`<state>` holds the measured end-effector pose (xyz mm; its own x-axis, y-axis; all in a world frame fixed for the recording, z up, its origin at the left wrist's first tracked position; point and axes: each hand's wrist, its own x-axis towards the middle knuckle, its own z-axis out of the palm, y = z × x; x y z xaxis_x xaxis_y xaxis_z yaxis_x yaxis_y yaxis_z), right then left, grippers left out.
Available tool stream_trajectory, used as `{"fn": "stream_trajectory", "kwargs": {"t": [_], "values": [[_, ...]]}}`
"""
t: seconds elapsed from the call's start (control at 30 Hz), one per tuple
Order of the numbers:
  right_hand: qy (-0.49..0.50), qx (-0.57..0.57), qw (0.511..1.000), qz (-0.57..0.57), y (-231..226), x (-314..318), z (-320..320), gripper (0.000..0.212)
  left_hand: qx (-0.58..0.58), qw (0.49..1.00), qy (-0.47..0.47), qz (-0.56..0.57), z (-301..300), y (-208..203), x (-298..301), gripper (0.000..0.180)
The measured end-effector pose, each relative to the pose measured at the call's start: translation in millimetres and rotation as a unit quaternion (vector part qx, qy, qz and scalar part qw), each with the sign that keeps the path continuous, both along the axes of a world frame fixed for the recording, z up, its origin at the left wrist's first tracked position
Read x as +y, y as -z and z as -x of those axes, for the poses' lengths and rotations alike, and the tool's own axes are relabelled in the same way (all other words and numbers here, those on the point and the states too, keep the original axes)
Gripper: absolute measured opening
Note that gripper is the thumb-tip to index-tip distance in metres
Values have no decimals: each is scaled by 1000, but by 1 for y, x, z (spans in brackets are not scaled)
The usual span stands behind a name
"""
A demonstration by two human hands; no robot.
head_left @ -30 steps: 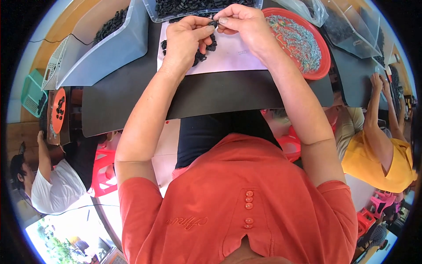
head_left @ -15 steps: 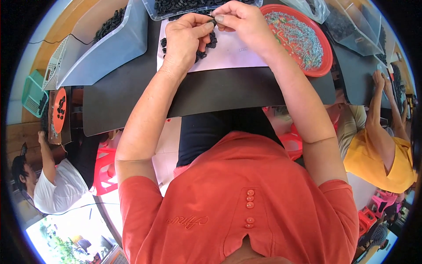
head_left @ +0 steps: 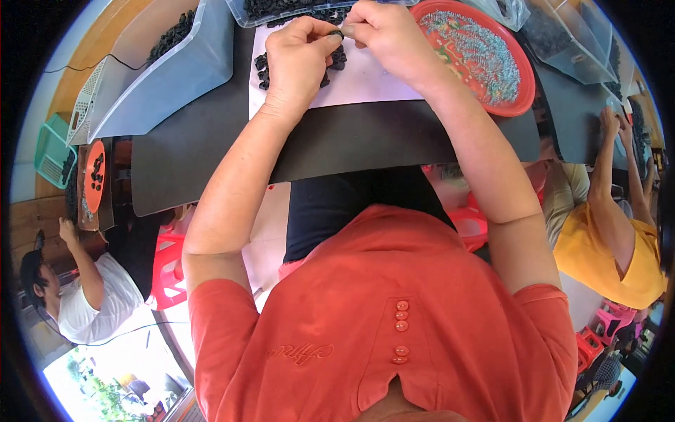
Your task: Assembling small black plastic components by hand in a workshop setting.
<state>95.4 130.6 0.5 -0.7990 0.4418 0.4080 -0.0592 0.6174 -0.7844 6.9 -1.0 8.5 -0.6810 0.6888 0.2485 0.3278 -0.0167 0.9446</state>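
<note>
Thumb and fingers of my left hand [head_left: 295,60] pinch a small black part [head_left: 337,34] above a white sheet [head_left: 365,88]. My right hand [head_left: 394,39] is closed at the fingertips, which meet the right end of that part. Whatever those fingertips hold is too small to make out. Loose black parts [head_left: 338,59] lie in a heap on the sheet, half hidden behind my left hand. To the right of my right hand stands a red plate [head_left: 526,81] spread with many tiny silvery pieces [head_left: 485,60] that look like springs.
A large translucent bin [head_left: 169,88] with black parts stands at the left, and another clear tub [head_left: 271,17] lies beyond my hands. More clear bins [head_left: 562,49] are at the right. The dark table [head_left: 351,137] has its edge before me. Other people sit on both sides.
My hands stay together at the small black part, with slight finger shifts. The right hand has turned a little and its fingers are more tucked in. The view has shifted slightly.
</note>
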Motion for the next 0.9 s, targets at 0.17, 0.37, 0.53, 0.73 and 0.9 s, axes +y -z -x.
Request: {"fn": "stream_trajectory", "kwargs": {"t": [0.17,0.37,0.53,0.73,0.9], "values": [[14,78,996,-52,-1,-5,-1,10,11,999,-8,-36,-4,0,1,8],[-17,94,995,0,-4,-6,-5,8,-44,998,-8,-37,-2,0,2,10],[19,152,985,-83,-5,-18,-7,9,-19,999,-8,-26,-3,3,2,10],[124,104,981,-106,-3,-34,0,13,140,985,-41,-93,1,21,7,8],[179,144,949,-216,4,-39,2,10,256,953,-84,-135,-6,20,8,8]]}}
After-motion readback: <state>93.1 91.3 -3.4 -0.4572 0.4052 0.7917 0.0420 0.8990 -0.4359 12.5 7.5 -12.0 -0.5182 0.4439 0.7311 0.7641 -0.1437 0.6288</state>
